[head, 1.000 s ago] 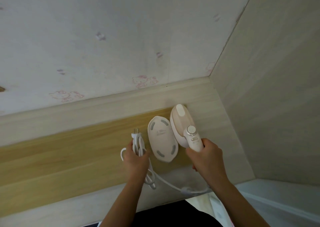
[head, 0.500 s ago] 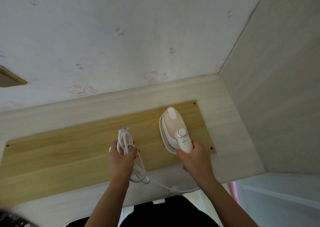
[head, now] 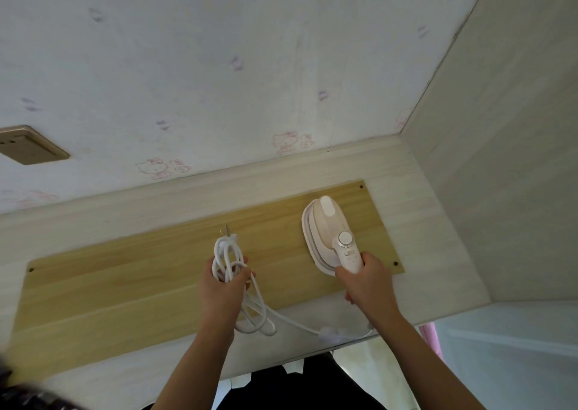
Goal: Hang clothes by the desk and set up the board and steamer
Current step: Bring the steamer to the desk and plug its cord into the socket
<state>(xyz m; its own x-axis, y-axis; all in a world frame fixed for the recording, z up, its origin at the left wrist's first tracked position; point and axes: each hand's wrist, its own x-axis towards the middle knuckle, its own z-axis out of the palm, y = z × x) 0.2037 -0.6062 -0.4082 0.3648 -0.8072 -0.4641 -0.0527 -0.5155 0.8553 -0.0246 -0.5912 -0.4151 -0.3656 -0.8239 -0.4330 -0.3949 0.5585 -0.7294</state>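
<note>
Head view: the right grip (head: 366, 281) wraps the handle of the steamer (head: 325, 225), which seems to sit on its base (head: 307, 234) at the right end of the bench (head: 422, 247); the left grip (head: 225, 284) clutches the coiled cord (head: 226, 261). Slack trailing off the bench edge could snag and drag the steamer over

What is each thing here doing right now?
steamer: sitting on its white base, handle held by the right hand.
cord: looped up, the bunch held in the left hand.
plug: not plugged in, prongs free.
wall socket: nothing plugged into the part that shows.
</note>
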